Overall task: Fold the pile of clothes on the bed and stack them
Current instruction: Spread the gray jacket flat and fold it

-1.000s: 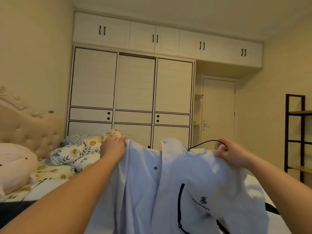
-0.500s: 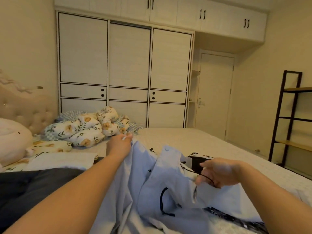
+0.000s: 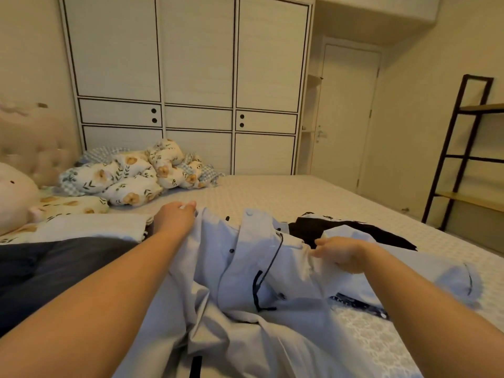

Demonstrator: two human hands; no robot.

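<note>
On the bed [image 3: 286, 192], the pale blue shirt [image 3: 245, 282] now lies lower than 0.5 s ago; left hand [image 3: 174, 219] and right hand [image 3: 341, 255] fingers pinch its collar edges.

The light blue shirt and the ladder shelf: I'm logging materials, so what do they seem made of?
Light blue shirt: thin woven cloth, probably cotton or a blend, matte; it creases softly under both hands. Ladder shelf: dark frame, likely painted metal, with pale wood-look boards.
</note>
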